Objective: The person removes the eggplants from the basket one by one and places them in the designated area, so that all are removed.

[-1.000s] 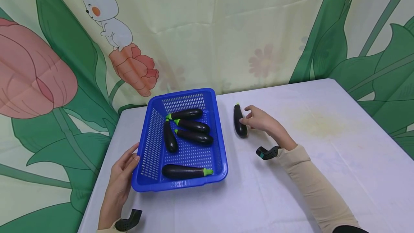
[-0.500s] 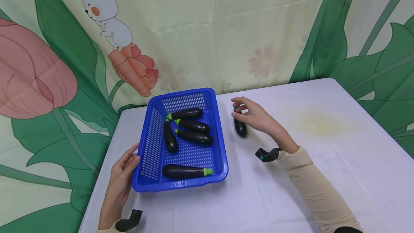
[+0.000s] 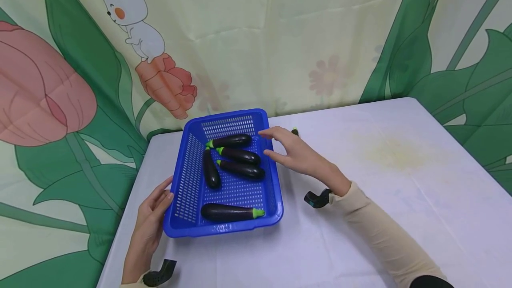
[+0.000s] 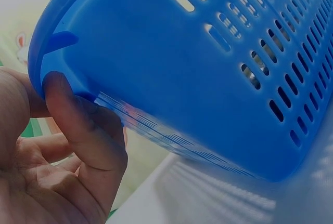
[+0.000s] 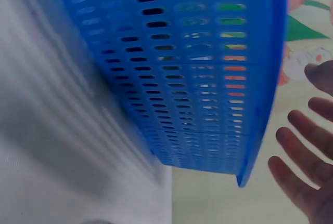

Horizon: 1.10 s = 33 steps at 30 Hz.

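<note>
My left hand (image 3: 148,223) grips the left rim of a blue perforated plastic basket (image 3: 276,199); the left wrist view shows its fingers (image 4: 78,125) curled around that rim. Inside the basket lie several dark purple eggplants with green stems, among them one eggplant (image 3: 228,212) along the near side. My right hand (image 3: 294,152) hovers at the basket's right rim, fingers spread and holding nothing. Its fingertips overlap the rim in the head view, while the right wrist view shows the fingers (image 5: 299,146) apart from it. Behind this hand, a loose eggplant (image 3: 295,132) is mostly hidden, only its stem end showing.
A white cloth (image 3: 384,154) covers the table, with a faint yellowish stain on the right. At the back hangs a curtain (image 3: 248,48) printed with a rabbit and plants. Black wrist cameras sit on both wrists.
My right hand has left the loose eggplant on the table and moved left to the basket's right rim, its fingers spreading. My left hand and the basket have stayed in place.
</note>
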Motion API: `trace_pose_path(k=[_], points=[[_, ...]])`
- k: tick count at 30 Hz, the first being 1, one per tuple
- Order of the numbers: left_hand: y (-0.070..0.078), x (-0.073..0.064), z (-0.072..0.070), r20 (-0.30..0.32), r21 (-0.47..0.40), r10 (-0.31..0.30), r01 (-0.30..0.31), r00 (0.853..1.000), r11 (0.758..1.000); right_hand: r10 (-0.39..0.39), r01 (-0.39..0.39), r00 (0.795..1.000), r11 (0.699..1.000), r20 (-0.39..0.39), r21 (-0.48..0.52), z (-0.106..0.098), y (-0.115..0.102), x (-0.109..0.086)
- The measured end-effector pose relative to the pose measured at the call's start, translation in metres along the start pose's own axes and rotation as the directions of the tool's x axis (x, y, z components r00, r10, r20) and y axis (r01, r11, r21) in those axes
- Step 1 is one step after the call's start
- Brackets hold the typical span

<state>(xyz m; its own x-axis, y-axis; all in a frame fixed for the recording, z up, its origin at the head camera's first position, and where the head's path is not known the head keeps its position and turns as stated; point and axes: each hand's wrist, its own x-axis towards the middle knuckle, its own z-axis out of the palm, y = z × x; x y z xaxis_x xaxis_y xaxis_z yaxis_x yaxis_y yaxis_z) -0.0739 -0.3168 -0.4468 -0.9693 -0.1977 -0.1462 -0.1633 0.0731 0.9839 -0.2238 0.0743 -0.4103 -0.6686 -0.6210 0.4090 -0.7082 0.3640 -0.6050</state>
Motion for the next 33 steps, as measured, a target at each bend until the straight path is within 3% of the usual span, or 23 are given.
trace_pose_path(k=[4,8,12,16,20,24,33], points=[[0.000,0.000,0.000,0.005,-0.005,0.004,-0.004,1.000,1.000,-0.105,0.114,0.992,0.985,0.074,-0.132,0.009,-0.004,0.007],[0.001,-0.001,0.000,0.004,-0.002,-0.002,0.002,1.000,1.000,-0.150,0.191,0.971,0.955,0.187,-0.226,0.019,-0.010,0.014],[0.001,-0.001,-0.001,-0.004,0.000,-0.009,0.009,1.000,1.000,-0.103,0.190,0.944,0.947,0.314,-0.259,0.028,-0.020,0.022],[0.000,0.000,-0.001,0.001,-0.004,-0.011,0.011,1.000,1.000,-0.015,0.138,0.924,0.945,0.381,-0.297,0.035,-0.027,0.027],[0.000,0.000,0.000,0.004,-0.003,-0.013,0.013,1.000,1.000,0.058,0.094,0.911,0.935,0.409,-0.342,0.039,-0.031,0.030],[0.000,0.000,0.000,0.001,0.000,-0.015,0.015,1.000,1.000,0.084,0.092,0.903,0.920,0.421,-0.381,0.042,-0.034,0.034],[0.000,0.000,0.000,0.006,-0.002,-0.022,0.022,1.000,1.000,0.135,0.106,0.900,0.855,0.414,-0.507,0.051,-0.039,0.035]])
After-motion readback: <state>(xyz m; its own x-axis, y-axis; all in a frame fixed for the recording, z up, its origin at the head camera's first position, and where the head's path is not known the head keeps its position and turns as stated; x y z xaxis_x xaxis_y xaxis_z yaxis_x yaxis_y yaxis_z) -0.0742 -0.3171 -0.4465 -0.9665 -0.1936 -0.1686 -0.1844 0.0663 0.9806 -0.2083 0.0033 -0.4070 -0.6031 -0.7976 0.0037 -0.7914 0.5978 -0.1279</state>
